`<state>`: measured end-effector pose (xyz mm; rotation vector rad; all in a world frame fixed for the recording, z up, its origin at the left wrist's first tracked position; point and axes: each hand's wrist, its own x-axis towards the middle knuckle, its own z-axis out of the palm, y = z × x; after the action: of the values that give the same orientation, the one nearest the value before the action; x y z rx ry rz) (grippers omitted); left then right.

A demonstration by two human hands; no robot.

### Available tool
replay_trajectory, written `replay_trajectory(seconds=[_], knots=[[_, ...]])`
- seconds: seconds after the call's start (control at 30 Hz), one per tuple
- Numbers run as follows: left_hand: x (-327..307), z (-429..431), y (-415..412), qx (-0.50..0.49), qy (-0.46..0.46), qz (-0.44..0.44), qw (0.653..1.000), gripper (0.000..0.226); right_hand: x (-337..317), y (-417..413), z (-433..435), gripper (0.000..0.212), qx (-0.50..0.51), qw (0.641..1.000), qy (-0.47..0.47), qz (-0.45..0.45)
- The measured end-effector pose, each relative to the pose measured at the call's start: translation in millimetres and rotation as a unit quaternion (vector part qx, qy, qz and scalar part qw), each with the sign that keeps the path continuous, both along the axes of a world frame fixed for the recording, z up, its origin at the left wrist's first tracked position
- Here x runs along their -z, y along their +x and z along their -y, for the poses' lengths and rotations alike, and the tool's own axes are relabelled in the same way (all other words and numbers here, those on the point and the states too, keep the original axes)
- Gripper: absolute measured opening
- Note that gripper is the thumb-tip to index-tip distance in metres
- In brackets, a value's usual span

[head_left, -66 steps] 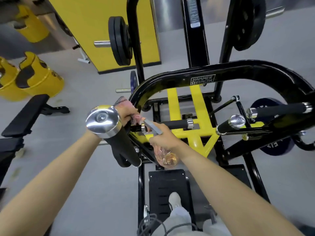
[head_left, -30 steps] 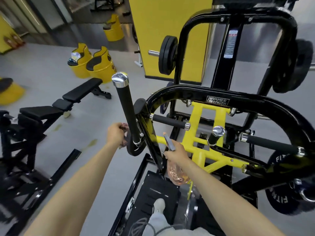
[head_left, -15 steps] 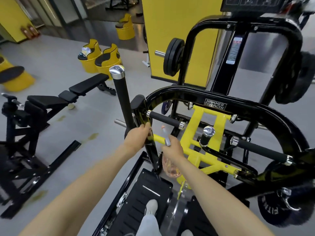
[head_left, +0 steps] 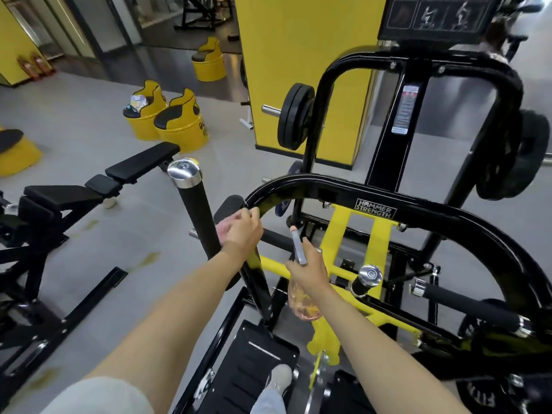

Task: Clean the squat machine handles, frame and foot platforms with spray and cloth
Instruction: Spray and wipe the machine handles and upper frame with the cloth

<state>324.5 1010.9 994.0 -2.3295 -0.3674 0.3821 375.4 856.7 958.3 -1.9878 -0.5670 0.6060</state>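
Gym floor (head_left: 89, 121) behind, left hand (head_left: 239, 231) has risen onto the curved frame (head_left: 298, 183).

The left hand (head_left: 243, 231) holds a pink cloth (head_left: 220, 232) against the bend of the curved black frame bar (head_left: 328, 189), just beside the upright handle (head_left: 195, 216) with its chrome cap. The right hand (head_left: 309, 271) grips a clear spray bottle (head_left: 303, 307), its nozzle pointing up toward the bar. Below, a pale shoe (head_left: 280, 377) stands on the black foot platform (head_left: 248, 366).
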Motion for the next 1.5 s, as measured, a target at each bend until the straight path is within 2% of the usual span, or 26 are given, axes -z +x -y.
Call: replay_trajectory(seconds=[0.03, 0.2, 0.37, 0.47, 0.5, 0.6, 0.63, 0.77, 0.93, 1.1, 1.27, 1.37, 1.43, 1.5], knots=[[9.0, -1.6, 1.3, -0.001, 0.019, -0.009, 1.0, 0.031, 2.9, 1.1, -1.2, 0.018, 0.006, 1.0, -0.005, -0.003], [66.9, -0.3, -12.4, -0.083, -0.062, 0.027, 0.994, 0.033, 5.6, 2.9, -2.1, 0.03, 0.01, 1.0, 0.006, 0.002], [86.4, -1.7, -11.5, -0.126, -0.126, 0.055, 0.982, 0.013, 11.0, 5.4, -3.1, 0.035, 0.016, 0.998, 0.049, -0.022], [100.8, -8.0, -17.3, -0.132, -0.15, 0.055, 0.978, 0.013, 16.4, 5.5, -3.3, 0.045, 0.015, 0.999, 0.046, -0.021], [107.9, -10.1, -20.9, -0.121, -0.155, 0.032, 0.98, 0.017, 18.2, 5.5, -3.0, 0.047, 0.013, 0.998, 0.055, -0.024], [124.9, -17.7, -21.1, -0.022, -0.163, -0.023, 0.986, 0.068, 19.4, 7.6, -2.7, 0.056, 0.008, 0.997, 0.068, -0.026], [124.3, -18.7, -19.5, 0.008, -0.151, -0.034, 0.988, 0.076, 19.1, 8.2, -1.9, 0.06, 0.002, 0.997, 0.066, -0.03], [112.5, -14.8, -12.0, 0.011, -0.127, -0.102, 0.987, 0.039, 19.8, 10.3, -0.4, 0.067, -0.014, 0.998, 0.052, -0.017], [91.5, -7.8, -13.4, -0.024, -0.065, -0.097, 0.993, 0.036, 23.4, 14.0, -0.3, 0.049, -0.026, 1.0, 0.009, -0.007], [59.8, 0.1, -9.8, -0.021, -0.012, -0.085, 0.996, 0.033, 22.7, 9.3, -0.5, 0.068, -0.023, 0.999, -0.022, 0.01], [25.8, 15.8, -10.8, -0.06, 0.044, -0.05, 0.996, 0.041, 20.1, -14.4, 20.5, 0.065, 0.013, 0.999, 0.004, 0.032], [8.4, 25.1, -10.1, -0.036, 0.014, -0.007, 0.999, 0.035, 18.9, -29.0, 33.1, 0.057, 0.003, 0.999, -0.004, 0.033], [8.2, 35.6, -17.1, 0.028, -0.054, 0.024, 0.998, 0.028, 17.9, -39.4, 40.5, 0.053, 0.004, 1.0, -0.016, 0.008], [12.9, 50.1, -29.7, 0.05, -0.087, 0.013, 0.995, 0.025, 24.2, -48.6, 48.6, 0.048, 0.012, 0.999, -0.038, -0.018]])
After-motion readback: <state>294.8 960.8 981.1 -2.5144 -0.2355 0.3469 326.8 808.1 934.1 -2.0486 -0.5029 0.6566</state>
